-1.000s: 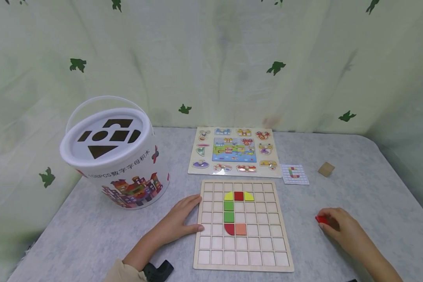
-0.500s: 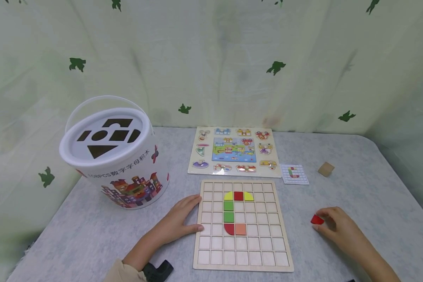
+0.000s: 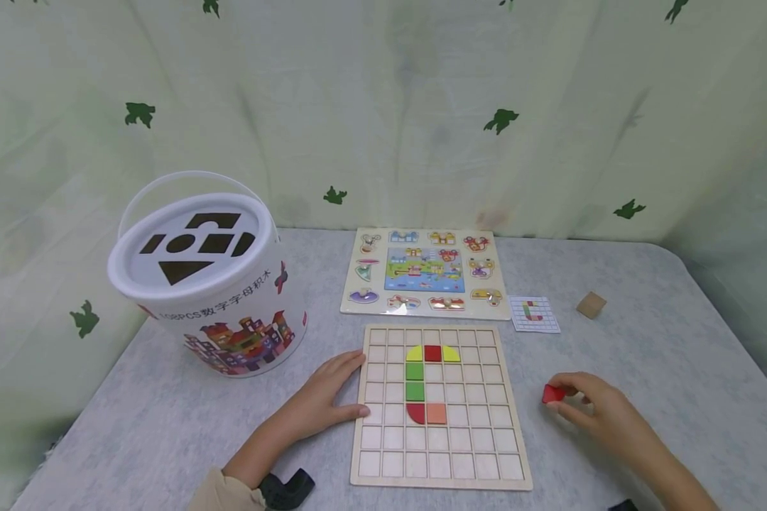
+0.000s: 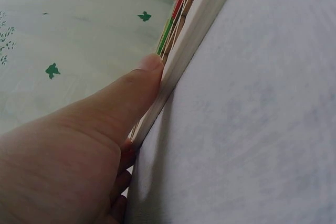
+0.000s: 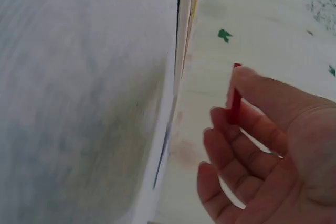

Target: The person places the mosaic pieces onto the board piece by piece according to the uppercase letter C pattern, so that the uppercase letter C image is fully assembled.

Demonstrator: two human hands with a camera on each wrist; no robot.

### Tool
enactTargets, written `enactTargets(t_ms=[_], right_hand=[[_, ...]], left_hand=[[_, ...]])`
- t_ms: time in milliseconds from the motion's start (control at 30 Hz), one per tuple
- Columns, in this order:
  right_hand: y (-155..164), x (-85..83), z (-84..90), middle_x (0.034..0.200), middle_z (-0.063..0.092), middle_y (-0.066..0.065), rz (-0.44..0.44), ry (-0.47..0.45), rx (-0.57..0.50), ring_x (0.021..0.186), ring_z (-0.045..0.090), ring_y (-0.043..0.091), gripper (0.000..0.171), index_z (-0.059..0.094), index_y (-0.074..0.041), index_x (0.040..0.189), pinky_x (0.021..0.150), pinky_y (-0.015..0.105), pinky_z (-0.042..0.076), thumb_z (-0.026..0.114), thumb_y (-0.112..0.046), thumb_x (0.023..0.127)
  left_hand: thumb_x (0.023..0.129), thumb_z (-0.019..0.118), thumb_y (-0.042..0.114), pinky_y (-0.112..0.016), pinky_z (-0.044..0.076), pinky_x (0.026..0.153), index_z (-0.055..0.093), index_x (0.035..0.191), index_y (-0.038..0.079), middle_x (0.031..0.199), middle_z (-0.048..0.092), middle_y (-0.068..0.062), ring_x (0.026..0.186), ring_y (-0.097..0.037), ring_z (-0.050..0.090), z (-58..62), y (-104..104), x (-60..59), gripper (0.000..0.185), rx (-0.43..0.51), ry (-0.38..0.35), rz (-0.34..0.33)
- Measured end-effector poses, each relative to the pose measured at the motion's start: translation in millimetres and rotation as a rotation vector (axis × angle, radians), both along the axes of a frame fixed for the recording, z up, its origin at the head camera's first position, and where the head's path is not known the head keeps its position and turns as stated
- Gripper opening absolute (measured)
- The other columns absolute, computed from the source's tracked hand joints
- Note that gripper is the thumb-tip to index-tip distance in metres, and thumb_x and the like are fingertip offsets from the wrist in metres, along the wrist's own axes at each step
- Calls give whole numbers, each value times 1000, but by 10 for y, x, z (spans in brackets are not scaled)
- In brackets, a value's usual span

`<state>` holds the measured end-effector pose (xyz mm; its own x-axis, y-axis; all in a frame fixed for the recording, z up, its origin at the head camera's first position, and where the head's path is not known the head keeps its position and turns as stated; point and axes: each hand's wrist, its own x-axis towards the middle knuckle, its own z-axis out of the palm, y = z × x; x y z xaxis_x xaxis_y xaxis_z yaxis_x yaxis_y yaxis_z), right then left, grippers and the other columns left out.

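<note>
Nearest the person, the left hand (image 3: pixel 324 401) lies flat on the grey table (image 3: pixel 645 341) with straight fingers and thumb pressed against the left edge of the wooden grid board (image 3: pixel 439 408); the left wrist view shows the thumb (image 4: pixel 137 85) lying along that edge. The board lies flat with its long axis running away from the person. In its cells sit coloured tiles (image 3: pixel 425 383) forming a C shape that opens to the right: a yellow, red and yellow top, two green squares down the left side, and a dark red quarter-round with an orange square at the bottom.

To the right of the board, just off its edge, the right hand (image 3: pixel 591 411) pinches a small red block (image 3: pixel 553 394) between thumb and curled fingertips. The block is held near the table, beside the board's middle rows; whether it touches the table I cannot tell. In the right wrist view it shows as a thin red piece (image 5: pixel 234 98) seen edge-on, and which way it points is not clear.

Beyond the board a small pattern card (image 3: pixel 533 314) lies flat, printed with the same C shape. Right of it sits a plain wooden cube (image 3: pixel 591 305), well apart from the hand. Behind the board lies a picture peg puzzle (image 3: pixel 426 274). Far left stands a white bucket (image 3: pixel 211 284), upright, with shape holes in its lid. A pale curtain (image 3: pixel 383 106) with green leaf prints hangs behind the table.
</note>
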<state>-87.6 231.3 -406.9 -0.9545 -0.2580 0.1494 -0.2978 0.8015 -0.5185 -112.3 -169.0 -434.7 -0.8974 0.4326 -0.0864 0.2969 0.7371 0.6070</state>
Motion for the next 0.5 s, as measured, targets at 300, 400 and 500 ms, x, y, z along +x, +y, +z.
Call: enactTargets(t_ms=[300,400,500], right_hand=[[-548,20,69,87,51,-17,289,117,-121,77,47,1,25,57,-20,91,64,23,44,67,-22,68],[-685,16,25,88,50,-17,331,55,-127,80,46,1,21,57,-22,91,68,22,43,63,-27,72],[-789,3,-37,88,49,-18,335,-24,-122,81,44,1,18,58,-24,90,71,20,41,60,-31,74]], left_hand=[[67,53,57,-40,19,95,21,132,23,133,20,8,121,-13,15,10,5,0,79,-10,3,0],[67,53,56,-40,19,95,22,132,23,133,20,8,121,-13,14,10,3,3,79,-6,4,-2],[67,53,56,-40,19,95,22,131,24,133,19,8,121,-13,14,8,0,6,79,-3,4,0]])
